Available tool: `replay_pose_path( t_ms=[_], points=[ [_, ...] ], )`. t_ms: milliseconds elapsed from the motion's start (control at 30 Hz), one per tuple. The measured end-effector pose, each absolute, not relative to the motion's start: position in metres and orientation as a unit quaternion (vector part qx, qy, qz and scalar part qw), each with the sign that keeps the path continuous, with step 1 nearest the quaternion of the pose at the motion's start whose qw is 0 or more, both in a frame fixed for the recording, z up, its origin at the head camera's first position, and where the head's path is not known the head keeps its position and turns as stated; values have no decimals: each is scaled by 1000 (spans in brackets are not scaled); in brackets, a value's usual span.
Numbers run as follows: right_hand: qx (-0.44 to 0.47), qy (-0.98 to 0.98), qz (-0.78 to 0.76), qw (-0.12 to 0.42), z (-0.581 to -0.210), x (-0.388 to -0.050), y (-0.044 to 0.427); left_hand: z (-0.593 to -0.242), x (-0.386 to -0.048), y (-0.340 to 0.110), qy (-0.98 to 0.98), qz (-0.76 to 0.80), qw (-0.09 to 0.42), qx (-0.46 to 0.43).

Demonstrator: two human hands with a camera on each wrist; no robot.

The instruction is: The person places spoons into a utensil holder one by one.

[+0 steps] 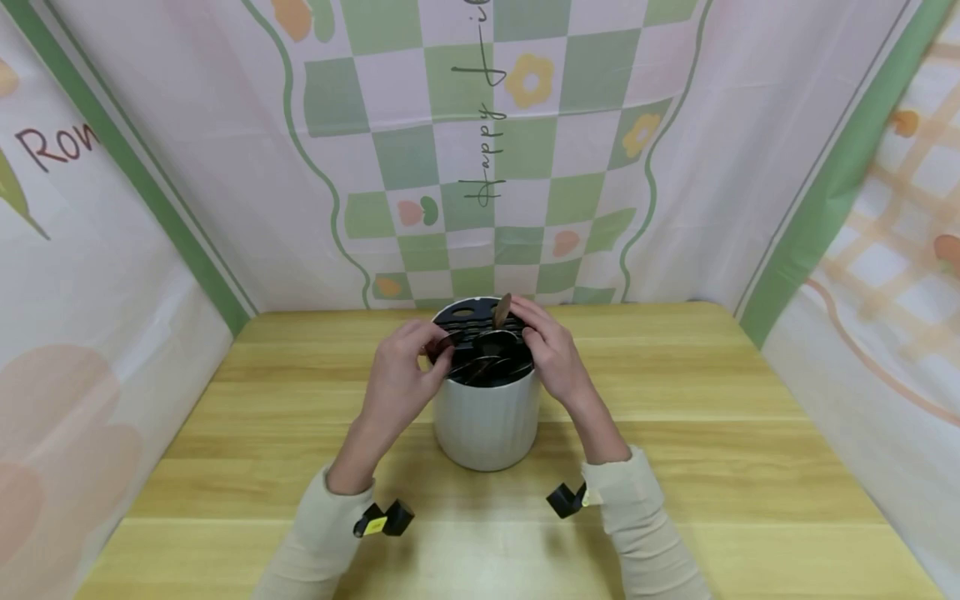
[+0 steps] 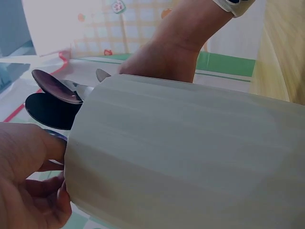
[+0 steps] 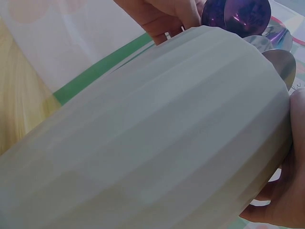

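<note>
A white ribbed utensil holder (image 1: 486,425) stands upright on the table, with a black slotted insert (image 1: 461,313) in its mouth. Several dark shiny spoons (image 1: 497,343) stick out at the top, bowls up. My left hand (image 1: 401,367) is at the left rim, thumb and fingers pinching a dark spoon (image 2: 56,134) whose lower part is hidden. Purple spoon bowls (image 3: 248,16) show beside that hand in the right wrist view. My right hand (image 1: 553,350) curves round the right rim and grips the holder; one brownish spoon (image 1: 502,311) rises close to its fingertips.
The wooden table (image 1: 675,400) extends on both sides of the holder. A patterned cloth (image 1: 525,142) hangs behind it, and more printed cloth (image 1: 82,333) hangs at the sides. Black wrist cameras (image 1: 399,517) sit by the sleeves.
</note>
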State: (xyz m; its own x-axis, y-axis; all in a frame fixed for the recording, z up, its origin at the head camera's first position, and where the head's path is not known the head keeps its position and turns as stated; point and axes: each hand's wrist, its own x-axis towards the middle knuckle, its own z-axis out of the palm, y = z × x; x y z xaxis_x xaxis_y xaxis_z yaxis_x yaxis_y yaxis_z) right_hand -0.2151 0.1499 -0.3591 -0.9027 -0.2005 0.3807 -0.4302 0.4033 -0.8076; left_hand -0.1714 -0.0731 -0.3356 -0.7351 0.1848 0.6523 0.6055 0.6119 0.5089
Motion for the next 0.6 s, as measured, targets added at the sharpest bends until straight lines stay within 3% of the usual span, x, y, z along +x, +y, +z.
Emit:
replay_pose_path(
  t_ms=[600],
  points=[
    [194,-827,515,112,-359,-216,150,-336,-170,-73,-844,-369,296,-253]
  ],
)
